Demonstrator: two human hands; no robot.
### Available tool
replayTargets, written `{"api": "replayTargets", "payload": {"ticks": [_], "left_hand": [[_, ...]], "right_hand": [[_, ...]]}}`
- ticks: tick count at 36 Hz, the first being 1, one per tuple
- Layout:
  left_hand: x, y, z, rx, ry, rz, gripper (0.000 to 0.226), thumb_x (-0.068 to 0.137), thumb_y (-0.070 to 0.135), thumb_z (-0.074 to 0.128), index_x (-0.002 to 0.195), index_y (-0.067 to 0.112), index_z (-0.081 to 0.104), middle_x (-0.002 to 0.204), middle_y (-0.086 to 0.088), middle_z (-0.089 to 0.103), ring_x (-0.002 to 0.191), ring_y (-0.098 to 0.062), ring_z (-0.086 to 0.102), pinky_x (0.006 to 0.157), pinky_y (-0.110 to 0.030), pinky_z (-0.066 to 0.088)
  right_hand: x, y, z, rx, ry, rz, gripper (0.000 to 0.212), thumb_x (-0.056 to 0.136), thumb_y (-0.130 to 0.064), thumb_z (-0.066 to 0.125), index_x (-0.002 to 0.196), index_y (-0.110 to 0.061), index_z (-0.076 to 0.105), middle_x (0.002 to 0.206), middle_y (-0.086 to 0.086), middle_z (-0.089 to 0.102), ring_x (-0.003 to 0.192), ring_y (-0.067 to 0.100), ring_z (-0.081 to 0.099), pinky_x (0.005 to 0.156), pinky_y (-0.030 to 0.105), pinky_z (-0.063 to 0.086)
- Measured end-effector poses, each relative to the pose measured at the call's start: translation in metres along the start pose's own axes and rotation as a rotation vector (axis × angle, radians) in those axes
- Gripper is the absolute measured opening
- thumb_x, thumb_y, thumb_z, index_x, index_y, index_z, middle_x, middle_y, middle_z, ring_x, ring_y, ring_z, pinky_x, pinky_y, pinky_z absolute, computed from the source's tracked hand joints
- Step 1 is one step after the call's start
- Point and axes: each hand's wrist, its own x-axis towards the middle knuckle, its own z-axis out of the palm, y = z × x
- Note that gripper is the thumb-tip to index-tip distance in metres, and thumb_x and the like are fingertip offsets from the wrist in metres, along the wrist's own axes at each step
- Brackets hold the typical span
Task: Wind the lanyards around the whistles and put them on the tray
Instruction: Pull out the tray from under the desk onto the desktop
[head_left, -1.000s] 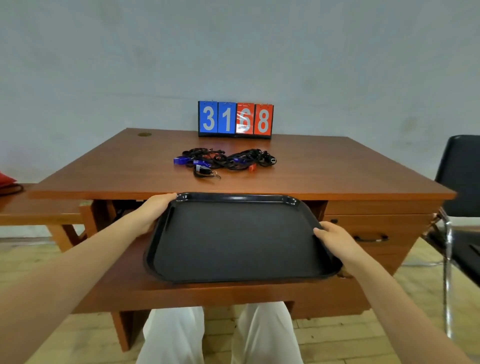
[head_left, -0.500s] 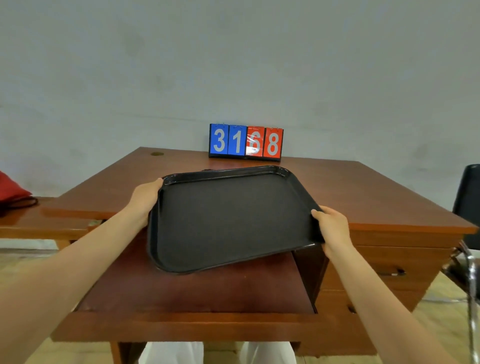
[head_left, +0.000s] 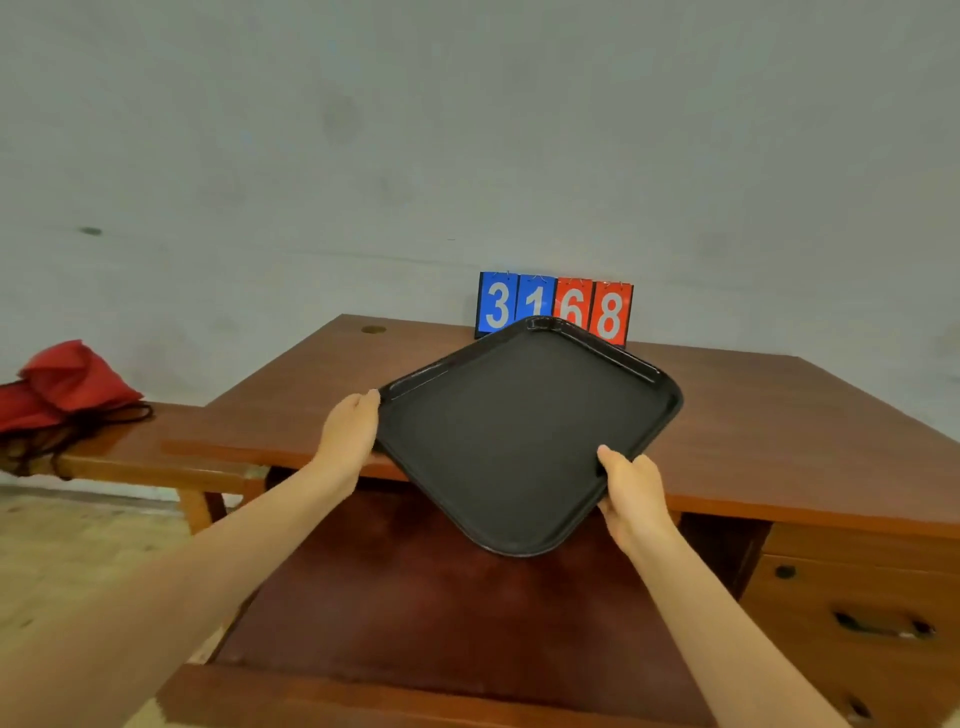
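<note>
While I watch through the head camera, I see both hands holding a black tray (head_left: 524, 436) in the air above the wooden desk (head_left: 779, 415). It is turned so that one corner points toward the camera and the opposite corner points toward the wall, and it looks tilted, with the far corner higher. Nothing lies on its inner surface.

At the left corner of the tray is the left hand (head_left: 349, 434). Its fingers go under the rim and the thumb side lies against the edge, so I judge that it grips the rim, but the fingers themselves are hidden below the tray. On the near right edge is the right hand (head_left: 631, 488): the thumb lies on top of the rim and the other fingers are curled under it, clamped on the tray.

Behind the tray, at the back of the desk, a flip scoreboard (head_left: 553, 309) shows 3 and 1 on blue cards and 6 and 8 on red cards; the far corner of the tray covers its lower middle part. Whistles and lanyards I cannot see; the tray hides the middle of the desk top.

To the left, a red bag (head_left: 62, 382) with dark cords lies on a wooden bench (head_left: 156, 462). Drawers (head_left: 857, 613) are at the lower right of the desk.
</note>
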Motion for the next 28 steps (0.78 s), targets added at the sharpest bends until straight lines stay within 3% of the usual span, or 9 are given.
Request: {"api": "replayTargets", "payload": {"ticks": [3,5,7,15,19,24,28], "left_hand": [[0.011,0.015,-0.014,0.035,-0.067,-0.03,0.027,0.103,0.037,0.041,0.09,0.018,0.056,0.091,-0.002,0.059,0.08,-0.021,0.057,0.075,-0.034,0.049],[0.019,0.023,-0.023,0.057,-0.069,-0.019,0.027,0.102,0.038,0.044,0.104,0.013,0.056,0.098,0.0,0.057,0.078,-0.016,0.054,0.081,-0.035,0.047],[0.028,0.024,-0.033,0.055,-0.037,-0.017,0.031,0.101,0.039,0.045,0.111,0.011,0.055,0.103,-0.002,0.055,0.079,-0.016,0.053,0.077,-0.033,0.046],[0.055,-0.002,-0.066,-0.129,0.185,-0.103,0.045,0.099,0.039,0.049,0.128,0.004,0.055,0.126,-0.008,0.058,0.109,-0.027,0.056,0.1,-0.04,0.046],[0.066,-0.005,-0.079,-0.176,0.283,-0.135,0.051,0.101,0.037,0.044,0.14,0.004,0.044,0.136,-0.008,0.05,0.12,-0.027,0.05,0.092,-0.032,0.04],[0.083,-0.012,-0.1,-0.172,0.379,-0.168,0.053,0.1,0.038,0.043,0.139,0.002,0.043,0.134,-0.013,0.052,0.115,-0.028,0.053,0.08,-0.03,0.041],[0.091,-0.019,-0.107,-0.156,0.422,-0.149,0.051,0.101,0.038,0.04,0.138,0.003,0.045,0.135,-0.013,0.053,0.119,-0.03,0.052,0.091,-0.034,0.044]], "right_hand": [[0.008,-0.005,0.01,0.004,-0.077,0.029,0.029,0.1,-0.009,0.047,0.128,-0.006,0.051,0.121,0.009,0.062,0.097,0.024,0.062,0.072,0.033,0.052],[0.014,-0.008,0.021,0.03,-0.138,0.04,0.028,0.099,-0.009,0.048,0.126,-0.008,0.053,0.122,0.009,0.063,0.101,0.025,0.063,0.08,0.037,0.052],[0.018,-0.012,0.034,0.056,-0.198,0.059,0.03,0.098,-0.011,0.05,0.129,-0.008,0.053,0.123,0.009,0.064,0.107,0.027,0.062,0.091,0.042,0.052],[0.021,0.008,0.1,-0.051,-0.296,0.035,0.026,0.095,-0.012,0.056,0.121,-0.011,0.059,0.119,0.005,0.065,0.107,0.025,0.062,0.096,0.044,0.05],[0.017,0.025,0.128,-0.127,-0.334,0.047,0.028,0.098,-0.011,0.051,0.125,-0.008,0.056,0.12,0.007,0.063,0.099,0.023,0.063,0.084,0.038,0.054],[0.025,0.035,0.157,-0.191,-0.378,0.071,0.027,0.099,-0.011,0.05,0.123,-0.002,0.056,0.124,0.015,0.061,0.098,0.027,0.065,0.062,0.03,0.057],[0.039,0.045,0.178,-0.286,-0.406,0.045,0.029,0.101,-0.012,0.046,0.127,-0.004,0.056,0.123,0.011,0.061,0.099,0.023,0.062,0.062,0.027,0.054]]}}
